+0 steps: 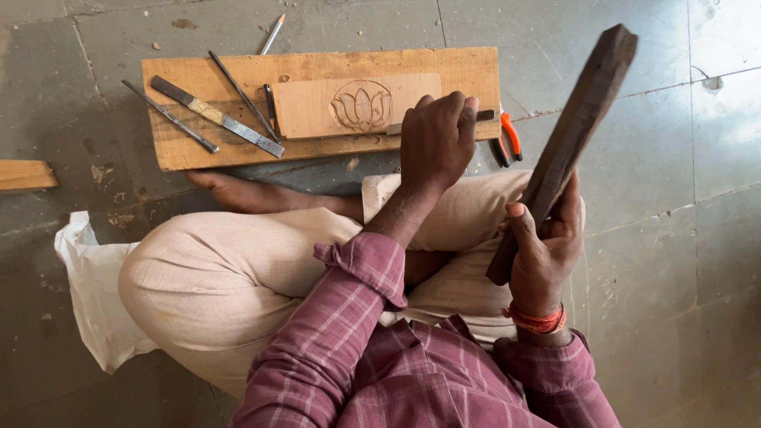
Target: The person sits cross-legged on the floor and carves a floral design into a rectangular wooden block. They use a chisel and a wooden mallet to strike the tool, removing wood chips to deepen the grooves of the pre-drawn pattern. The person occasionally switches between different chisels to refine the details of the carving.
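Note:
My left hand [434, 143] grips a metal chisel [485, 116], its tip resting against a pale wood panel [309, 107] carved with a lotus flower [361, 105]. The panel lies on a larger wooden board [468, 73] on the floor. Raised at the right, my right hand [547, 242] holds a long dark wooden stick [572, 135] that points up and away. I sit cross-legged behind the board, one bare foot just below its edge.
Several chisels [218, 117] lie on the board's left part. A pencil [272, 33] rests on the grey tiled floor beyond it, orange-handled pliers [507, 141] at its right end. A wood block [24, 174] sits far left, white cloth [91, 289] under my knee.

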